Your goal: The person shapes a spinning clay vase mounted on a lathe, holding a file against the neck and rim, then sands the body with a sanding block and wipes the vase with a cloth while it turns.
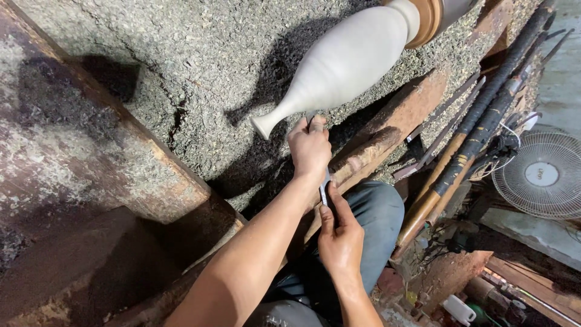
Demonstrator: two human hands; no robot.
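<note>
A pale, smooth vase-shaped piece (345,60) lies tilted over a bed of shavings, its wide end fixed to a round wooden disc (428,21) at the top. My left hand (310,148) is closed around a thin metal blade tool (325,189) just below the piece's narrow neck, resting on a rusty beam (387,130). The tool's tip (315,118) pokes out above my fingers, close to the neck. My right hand (340,237) grips the tool's lower end, thumb along the blade, above my knee in grey trousers (378,212).
Grey-green shavings (200,66) cover the sloping bed. A thick worn beam (91,145) runs along the left. Several long tools with black-wrapped handles (478,130) lean at the right, beside a white fan (541,175). A white cup (458,309) sits at the lower right.
</note>
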